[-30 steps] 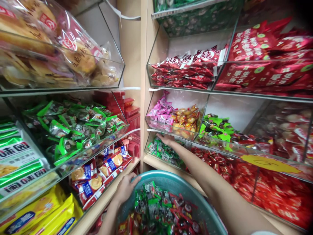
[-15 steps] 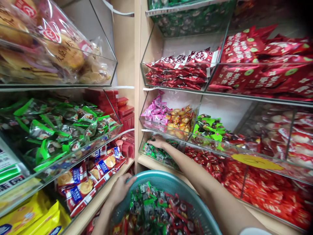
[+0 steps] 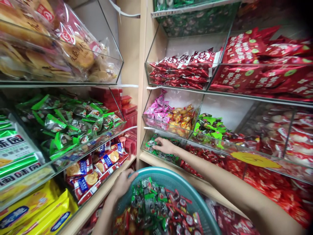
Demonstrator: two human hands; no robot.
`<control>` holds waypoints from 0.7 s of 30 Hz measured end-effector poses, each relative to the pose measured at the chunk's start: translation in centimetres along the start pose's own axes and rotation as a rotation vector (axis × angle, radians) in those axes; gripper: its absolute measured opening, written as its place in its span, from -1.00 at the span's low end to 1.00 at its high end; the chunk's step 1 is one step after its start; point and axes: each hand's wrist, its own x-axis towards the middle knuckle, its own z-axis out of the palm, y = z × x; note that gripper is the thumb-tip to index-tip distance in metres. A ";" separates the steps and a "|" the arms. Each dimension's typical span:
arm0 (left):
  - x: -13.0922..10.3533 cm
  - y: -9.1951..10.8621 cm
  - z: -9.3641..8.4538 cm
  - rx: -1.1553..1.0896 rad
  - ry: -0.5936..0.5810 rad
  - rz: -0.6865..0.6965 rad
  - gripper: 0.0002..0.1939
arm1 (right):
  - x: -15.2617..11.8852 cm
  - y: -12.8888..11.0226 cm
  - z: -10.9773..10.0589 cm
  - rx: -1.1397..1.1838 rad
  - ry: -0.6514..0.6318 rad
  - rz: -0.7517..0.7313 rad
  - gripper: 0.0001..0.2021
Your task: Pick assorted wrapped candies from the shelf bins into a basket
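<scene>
My left hand (image 3: pixel 124 183) grips the rim of a teal plastic basket (image 3: pixel 207 200), its thumb lying over the edge. Inside the basket is a heap of small wrapped candies (image 3: pixel 156 199) in green, red and amber-brown wrappers. At the lowest bin on the right-hand shelves, my right hand (image 3: pixel 165 146) reaches in with curled fingers over green-wrapped candies (image 3: pixel 172 157). A few of these green-and-silver candies show at its fingertips, and the fingers look closed on them. The palm side is hidden.
Clear bin walls and wooden shelf edges (image 3: pixel 146 157) surround the hands. Above are pink packets (image 3: pixel 158 111) and golden candies (image 3: pixel 181 119). Red candies (image 3: pixel 205 156) lie right, beneath a yellow price tag (image 3: pixel 255 159). Green-edged packets (image 3: pixel 80 120) and biscuits (image 3: pixel 105 163) fill the left shelves.
My right hand has drawn slightly back and right within the bin, its fingers now more visible. My left hand stays on the basket rim. The view has shifted a little left.
</scene>
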 end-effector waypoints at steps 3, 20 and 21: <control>-0.1 0.2 0.0 0.005 -0.029 0.000 -0.56 | -1.2 0.3 -0.4 0.090 -0.051 -0.063 -0.66; -0.3 0.2 0.1 0.117 0.008 0.046 -0.57 | -5.5 -0.2 1.0 -0.247 0.085 0.193 -0.70; -0.3 0.2 0.1 0.120 0.009 0.051 -0.57 | -5.5 0.0 1.2 -0.222 0.078 0.194 -0.74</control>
